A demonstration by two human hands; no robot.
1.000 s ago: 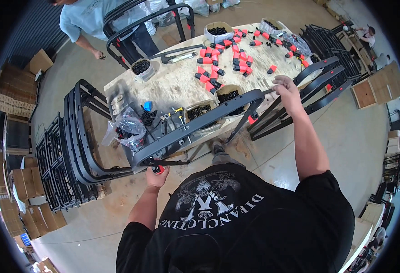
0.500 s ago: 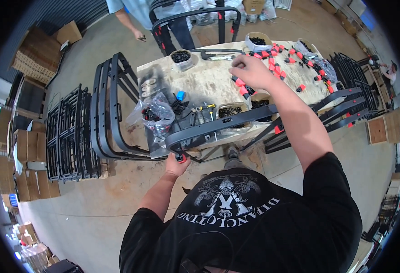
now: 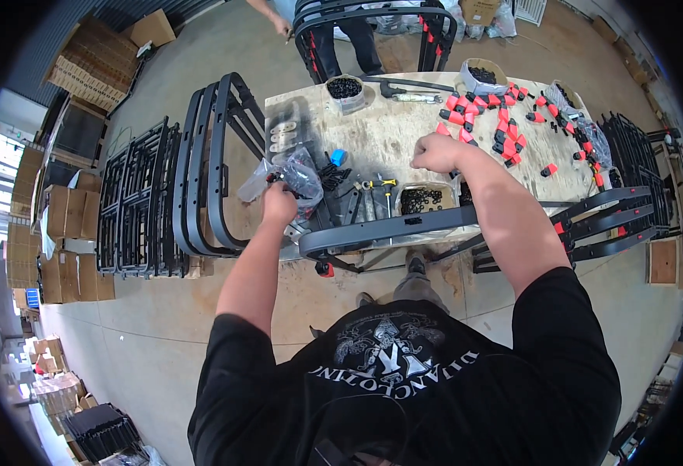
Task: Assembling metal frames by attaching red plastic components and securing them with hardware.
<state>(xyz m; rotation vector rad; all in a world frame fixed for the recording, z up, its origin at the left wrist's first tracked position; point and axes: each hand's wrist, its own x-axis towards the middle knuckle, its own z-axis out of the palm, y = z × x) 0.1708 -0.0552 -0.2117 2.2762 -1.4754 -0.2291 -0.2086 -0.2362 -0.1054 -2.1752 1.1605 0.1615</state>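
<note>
My left hand (image 3: 279, 203) reaches into the mouth of a clear plastic bag (image 3: 301, 177) of small dark and red parts at the table's left. Its fingers are bent together, and their tips are partly hidden among the parts. Over the middle of the wooden table (image 3: 372, 140), my right hand (image 3: 437, 152) has its fingers curled closed; anything inside is hidden. Just past it lie several red-and-black clamps (image 3: 505, 140). A dark curved metal frame (image 3: 396, 228) crosses the table's near edge, with a red-and-black clamp (image 3: 324, 269) hanging at its left corner.
Tubs of small black parts (image 3: 344, 92) stand on the table, one box (image 3: 425, 200) just behind the frame. A yellow-handled hammer (image 3: 380, 185) and a blue piece (image 3: 338, 158) lie near the bag. More frames (image 3: 221, 163) stand left. Across the table is another person's hand (image 3: 282, 28).
My left hand has left the clamp at the frame's corner and moved up to the plastic bag. My right hand has drawn nearer, its fingers now curled. The view has shifted.
</note>
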